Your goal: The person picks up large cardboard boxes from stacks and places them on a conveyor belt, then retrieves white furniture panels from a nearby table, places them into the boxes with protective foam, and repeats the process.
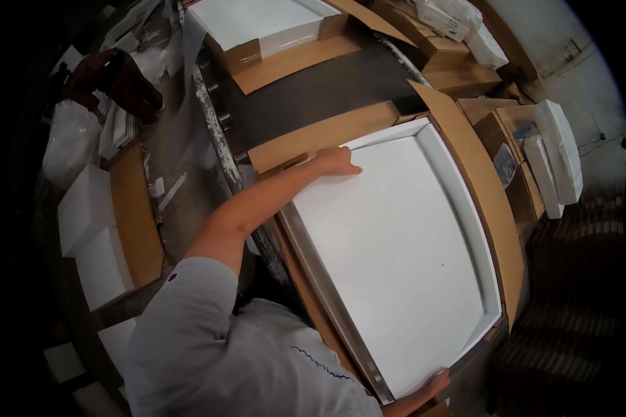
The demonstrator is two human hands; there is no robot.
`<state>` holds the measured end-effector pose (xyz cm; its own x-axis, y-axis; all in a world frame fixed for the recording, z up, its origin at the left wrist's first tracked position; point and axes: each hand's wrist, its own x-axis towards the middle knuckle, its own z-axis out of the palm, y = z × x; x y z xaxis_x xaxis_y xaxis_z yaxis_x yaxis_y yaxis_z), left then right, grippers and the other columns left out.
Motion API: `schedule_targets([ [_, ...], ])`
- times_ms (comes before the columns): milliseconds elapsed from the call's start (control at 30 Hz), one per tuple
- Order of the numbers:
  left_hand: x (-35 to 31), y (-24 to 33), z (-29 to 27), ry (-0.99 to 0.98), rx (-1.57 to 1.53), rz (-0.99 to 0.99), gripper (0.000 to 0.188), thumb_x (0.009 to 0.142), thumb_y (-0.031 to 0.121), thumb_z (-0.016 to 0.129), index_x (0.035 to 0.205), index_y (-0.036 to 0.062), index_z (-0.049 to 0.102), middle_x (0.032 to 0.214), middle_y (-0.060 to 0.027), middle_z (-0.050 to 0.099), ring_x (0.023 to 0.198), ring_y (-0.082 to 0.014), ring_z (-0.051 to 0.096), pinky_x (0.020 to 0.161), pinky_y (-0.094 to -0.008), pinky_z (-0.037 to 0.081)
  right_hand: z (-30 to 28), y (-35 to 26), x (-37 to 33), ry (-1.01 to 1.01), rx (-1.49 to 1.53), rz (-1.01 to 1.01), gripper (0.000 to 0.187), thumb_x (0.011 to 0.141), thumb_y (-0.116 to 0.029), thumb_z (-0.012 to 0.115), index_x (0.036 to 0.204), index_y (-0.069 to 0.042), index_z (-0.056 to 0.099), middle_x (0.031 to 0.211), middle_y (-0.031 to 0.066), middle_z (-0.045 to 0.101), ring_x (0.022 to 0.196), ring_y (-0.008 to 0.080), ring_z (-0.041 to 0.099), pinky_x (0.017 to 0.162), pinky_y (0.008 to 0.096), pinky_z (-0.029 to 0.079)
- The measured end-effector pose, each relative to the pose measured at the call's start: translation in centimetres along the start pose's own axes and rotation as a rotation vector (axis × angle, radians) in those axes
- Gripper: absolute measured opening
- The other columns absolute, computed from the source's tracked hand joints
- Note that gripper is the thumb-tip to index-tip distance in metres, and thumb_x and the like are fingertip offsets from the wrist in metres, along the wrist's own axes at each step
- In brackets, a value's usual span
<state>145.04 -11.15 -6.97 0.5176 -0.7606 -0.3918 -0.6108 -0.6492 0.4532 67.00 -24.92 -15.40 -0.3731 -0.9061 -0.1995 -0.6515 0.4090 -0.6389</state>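
A large white panel (396,257) lies flat inside an open cardboard carton (476,187). White foam strips (455,181) line its far and right sides, and a grey metal-looking edge (334,302) runs down the side nearest my body. My left hand (337,161) is closed over the panel's far left corner, its thumb on the white surface and the other fingers partly hidden. At the opposite, near end, my right hand (435,383) grips the panel's near right corner; its fingertips are partly out of sight.
Another open carton with a white panel (257,24) sits farther along the dark conveyor (313,90). Cartons and wrapped white pieces (560,153) are stacked at right. White foam blocks (83,208) stand on the left, where another person (115,80) bends over. Dark stacks (563,306) fill the lower right.
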Motion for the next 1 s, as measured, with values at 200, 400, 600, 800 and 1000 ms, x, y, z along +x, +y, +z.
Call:
schedule_targets([
  [200, -2.1, 0.3, 4.5, 0.08, 0.167, 0.066, 0.083, 0.079, 0.044, 0.066, 0.14, -0.001, 0.034, 0.143, -0.0248, 0.033, 0.133, -0.037, 0.032, 0.107, -0.0449, 0.034, 2.0, -3.0, -5.0, -0.011, 0.103, -0.002, 0.039, 0.092, -0.026, 0.049, 0.105, 0.009, 0.061, 0.088, 0.0144, 0.062, 0.08, 0.0211, 0.057, 0.074, 0.037, 0.047],
  [400, -0.4, 2.9, 7.8, -0.01, 0.157, 0.338, 0.076, 0.085, 0.049, 0.058, 0.145, 0.0108, 0.032, 0.153, -0.0199, 0.017, 0.14, -0.041, 0.015, 0.113, -0.0482, 0.02, 11.5, -11.2, -8.5, -0.218, -0.199, -0.568, 0.045, 0.094, -0.017, 0.054, 0.134, 0.001, 0.043, 0.138, 0.0199, 0.042, 0.129, 0.0341, 0.038, 0.109, 0.0408, 0.03],
  [600, -6.2, 0.2, 15.4, -0.018, 0.54, 0.238, 0.1, 0.076, 0.079, 0.045, 0.152, 0.0211, 0.015, 0.157, -0.0156, 0.0, 0.143, -0.0398, -0.001, 0.106, -0.0683, 0.009, 21.8, -15.0, -18.8, -0.213, -0.528, -1.042, 0.058, 0.089, -0.022, 0.049, 0.142, -0.003, 0.034, 0.15, 0.0234, 0.026, 0.138, 0.0399, 0.024, 0.112, 0.0499, 0.019],
  [800, -6.0, -0.5, 15.9, 0.057, 0.516, 0.225, 0.097, 0.078, 0.072, 0.052, 0.151, 0.0193, 0.015, 0.158, -0.0127, 0.002, 0.143, -0.0378, 0.001, 0.104, -0.0675, 0.019, 22.3, -15.2, -19.0, -0.225, -0.429, -1.051, 0.058, 0.087, -0.023, 0.05, 0.141, -0.004, 0.037, 0.15, 0.0211, 0.028, 0.138, 0.0377, 0.025, 0.112, 0.0499, 0.019],
  [1000, -15.4, 6.2, 12.6, -0.226, -0.049, 0.424, 0.045, 0.09, 0.041, 0.055, 0.122, 0.0085, 0.056, 0.1, -0.0129, 0.066, 0.094, -0.0318, 0.062, 0.086, -0.0418, 0.048, 22.7, -15.3, -19.4, -0.161, -0.426, -1.104, 0.057, 0.088, -0.022, 0.05, 0.141, -0.004, 0.038, 0.149, 0.0205, 0.029, 0.138, 0.0371, 0.026, 0.113, 0.0486, 0.019],
])
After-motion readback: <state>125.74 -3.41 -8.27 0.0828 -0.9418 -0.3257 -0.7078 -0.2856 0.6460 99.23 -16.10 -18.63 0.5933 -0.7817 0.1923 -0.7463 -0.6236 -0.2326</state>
